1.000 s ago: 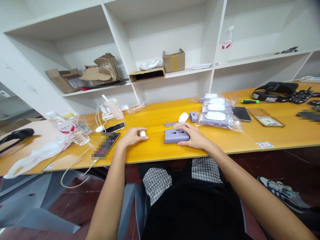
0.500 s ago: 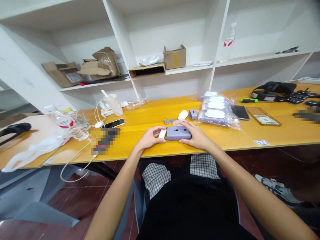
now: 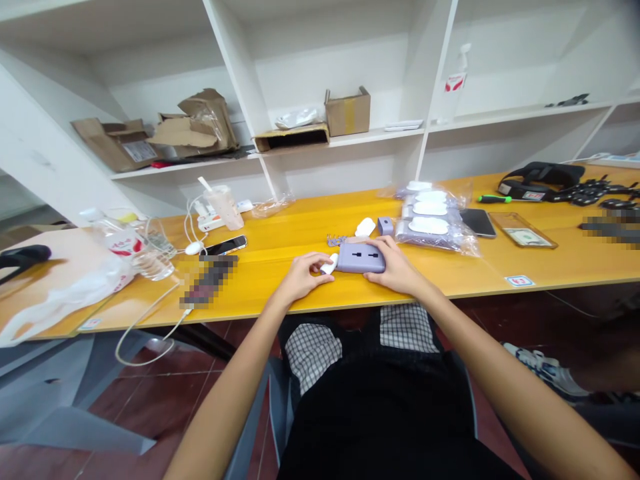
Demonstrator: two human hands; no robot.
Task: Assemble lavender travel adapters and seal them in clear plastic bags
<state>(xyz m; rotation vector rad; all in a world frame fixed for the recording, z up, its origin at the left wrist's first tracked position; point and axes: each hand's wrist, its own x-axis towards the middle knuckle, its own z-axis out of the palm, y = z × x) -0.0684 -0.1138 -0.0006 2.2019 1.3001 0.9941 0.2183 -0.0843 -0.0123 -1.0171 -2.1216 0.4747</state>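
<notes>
At the front edge of a yellow desk (image 3: 265, 263), two bare hands meet over a purple box (image 3: 361, 259). The left hand (image 3: 302, 276), once well to the left, has come up to the box's left end, thumb and fingers pinched around a small white piece (image 3: 329, 265). Piece and box are now together, so both hands work at one spot; whether they touch is unclear. The right hand (image 3: 400, 269), curved half open, grips the box's right end. Behind lie grey bits (image 3: 337, 240) and a purple block (image 3: 385, 226).
</notes>
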